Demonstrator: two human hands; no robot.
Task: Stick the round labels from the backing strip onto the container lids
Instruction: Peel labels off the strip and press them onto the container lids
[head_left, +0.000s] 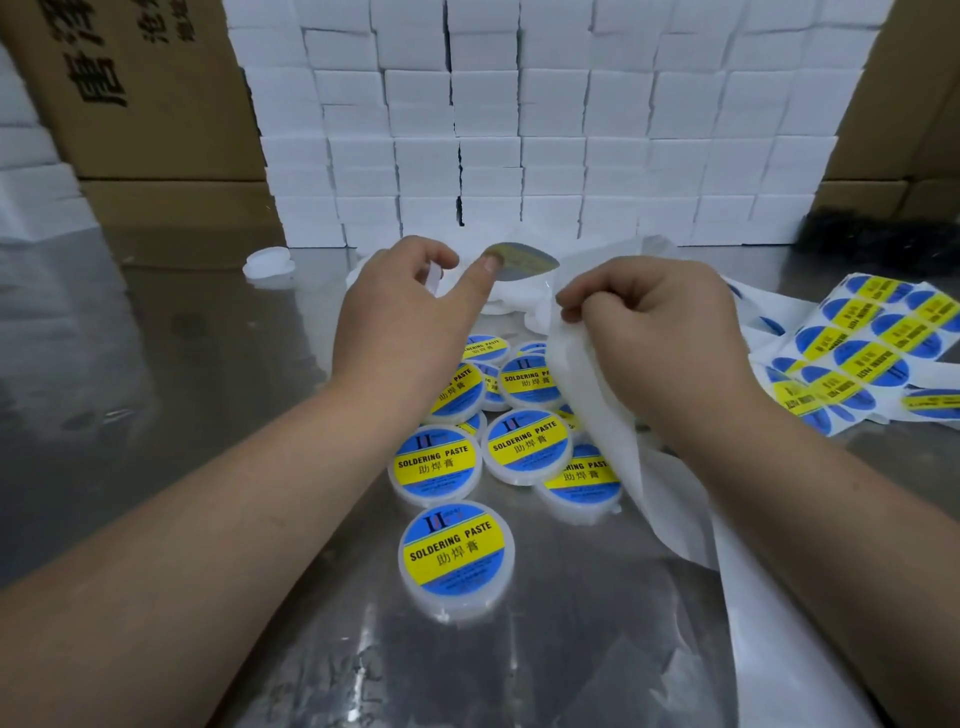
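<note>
A shiny metal table (208, 364) runs back to a wall of stacked white boxes (519, 130), with brown cartons (156, 104) at both sides. One round label (524, 262) hangs above the table's far middle, stuck by its edge to the thumb (485, 273) of the left hand (410, 317), grey side showing. That hand's fingers curl round what seems a blank lid (431, 275). The right hand (649, 317) pinches the white strip (587, 405), which trails off to the near right. Between the forearms lie at least ten labelled lids (457, 553), some overlapped. One bare lid (268, 262) sits apart at the left. Several sheets (872, 353) of unpeeled labels overlap at the right.
</note>
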